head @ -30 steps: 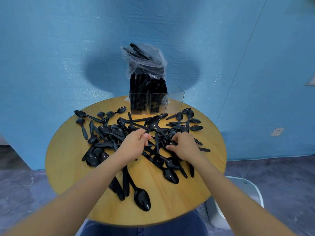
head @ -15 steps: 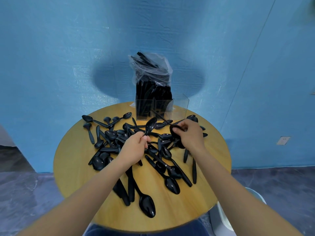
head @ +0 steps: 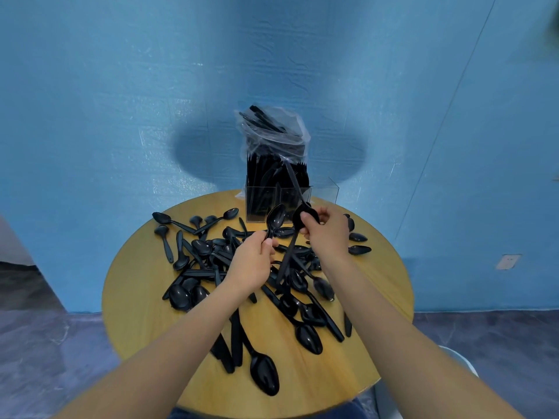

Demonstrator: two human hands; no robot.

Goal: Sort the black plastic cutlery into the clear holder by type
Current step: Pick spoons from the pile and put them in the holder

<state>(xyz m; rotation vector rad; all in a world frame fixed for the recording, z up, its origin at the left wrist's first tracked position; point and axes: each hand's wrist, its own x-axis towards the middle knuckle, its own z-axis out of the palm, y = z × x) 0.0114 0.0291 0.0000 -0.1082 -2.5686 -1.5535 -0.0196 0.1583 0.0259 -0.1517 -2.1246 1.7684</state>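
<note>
left hand (head: 252,266) curled round a spoon (head: 276,218) by the handle, bowl up, tilted toward the clear holder (head: 290,198). right hand (head: 328,232) pinching a second spoon (head: 304,215) at the bowl, handle hanging down-left over the pile (head: 242,267); a further long black piece running up from the same grip toward the holder, type unclear. both sets of fingers closed on cutlery, none free.

key relation: holder straight ahead at the far edge of the round desk (head: 145,309), just beyond both hands. right hand nearer to it, almost at the front wall. left two compartments packed with upright black cutlery under a plastic bag (head: 272,128); right compartment looks empty, so likely the spoon slot. long axis of the right-hand spoon roughly vertical but bowl-up, handle down: already set for a handle-first drop.

vs half a second earlier: right hand up off the pile, spoon now clear of the desk and in front of the holder. left hand same grip, a bit higher and further forward. pile otherwise much the same, mostly spoons, well spread.
</note>
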